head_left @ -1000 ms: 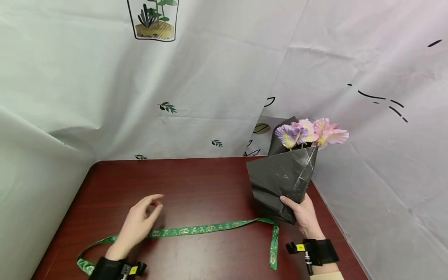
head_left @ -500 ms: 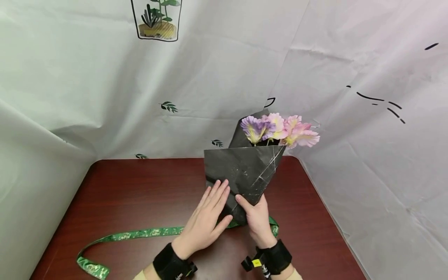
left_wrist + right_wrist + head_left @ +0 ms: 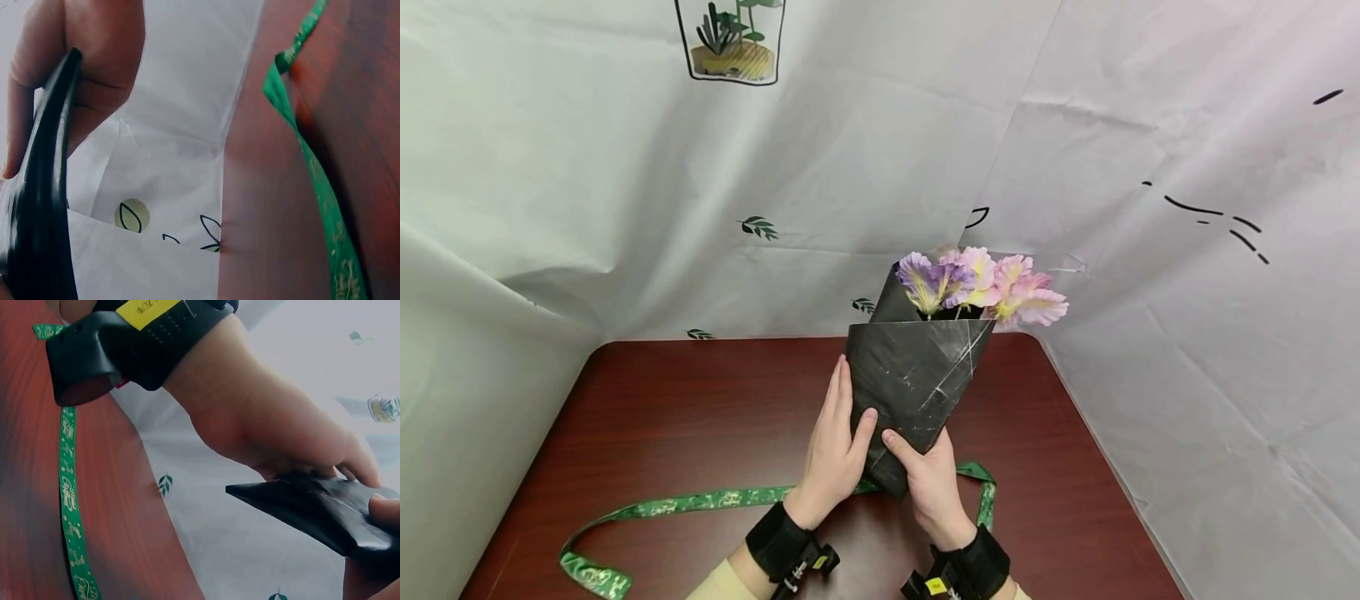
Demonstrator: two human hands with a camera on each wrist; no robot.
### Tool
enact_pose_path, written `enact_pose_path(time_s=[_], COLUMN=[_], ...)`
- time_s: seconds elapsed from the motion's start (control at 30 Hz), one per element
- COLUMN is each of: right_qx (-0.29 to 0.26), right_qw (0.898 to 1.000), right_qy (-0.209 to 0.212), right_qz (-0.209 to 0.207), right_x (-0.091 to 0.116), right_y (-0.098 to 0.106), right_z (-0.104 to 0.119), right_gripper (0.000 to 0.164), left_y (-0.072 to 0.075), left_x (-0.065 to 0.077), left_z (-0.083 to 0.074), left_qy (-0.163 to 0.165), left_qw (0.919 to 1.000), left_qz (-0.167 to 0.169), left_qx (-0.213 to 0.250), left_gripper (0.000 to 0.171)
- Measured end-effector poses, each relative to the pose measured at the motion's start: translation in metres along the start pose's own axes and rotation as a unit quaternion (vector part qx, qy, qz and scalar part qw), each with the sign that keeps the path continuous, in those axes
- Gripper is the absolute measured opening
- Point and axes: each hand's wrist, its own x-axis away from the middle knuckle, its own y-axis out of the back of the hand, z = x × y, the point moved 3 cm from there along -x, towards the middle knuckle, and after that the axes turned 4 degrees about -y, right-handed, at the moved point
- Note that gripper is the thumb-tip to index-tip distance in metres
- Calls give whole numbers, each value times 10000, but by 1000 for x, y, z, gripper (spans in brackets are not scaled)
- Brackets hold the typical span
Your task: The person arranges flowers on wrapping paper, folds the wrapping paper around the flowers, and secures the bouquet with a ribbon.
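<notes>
A bouquet in black wrapping paper leans over the table, pink and purple flowers showing at its top. My right hand grips its narrow lower end, thumb across the front. Along the paper's left edge lies my left hand, fingers straight and thumb on the front face. In the left wrist view the wrapping appears edge-on beside the right hand. The right wrist view shows the left hand against the paper. Behind the bouquet, a green patterned ribbon crosses the table.
The dark red table has rounded back corners. A pale printed curtain hangs behind and around it. The ribbon's left end curls toward the front, and its other end bends forward beside the right wrist.
The bouquet has moved left from the table's right side to the middle, in my right hand. My left hand came over, lay flat on the paper, then slid to its left edge; the wrapping looks narrower.
</notes>
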Motion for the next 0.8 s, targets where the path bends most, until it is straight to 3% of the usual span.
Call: enact_pose_path(time_s=[0.13, 0.23, 0.3, 0.43, 0.47, 0.53, 0.7, 0.8], right_qx=[57, 104, 110, 59, 41, 16, -48, 17], right_qw=[10000, 9998, 9997, 9996, 9996, 9996, 9996, 9998], right_qy=[-65, -121, -133, -42, -26, -1, -28, -93], right_qz=[-44, -129, -200, -277, -274, -276, -261, -180], right_x=[-1, -2, -4, -6, -7, -7, -7, -7], right_y=[3, 6, 8, 11, 12, 13, 14, 15], right_z=[-1, 0, 0, 3, 4, 4, 4, 4], right_gripper=[65, 64, 64, 62, 63, 62, 64, 64], left_y=[3, 7, 8, 8, 8, 8, 8, 11], left_x=[2, 4, 5, 7, 8, 8, 11, 13], left_z=[4, 9, 12, 15, 15, 15, 16, 19], left_qy=[231, 543, 783, 1209, 1263, 1298, 1344, 1509], left_qw=[9972, 9886, 9735, 9304, 9236, 9183, 9129, 9055], left_qz=[-193, -229, -155, 204, 315, 496, 829, 1089], left_qx=[681, 1384, 2141, 3455, 3607, 3707, 3764, 3813], left_gripper=[73, 68, 64, 57, 56, 56, 47, 42])
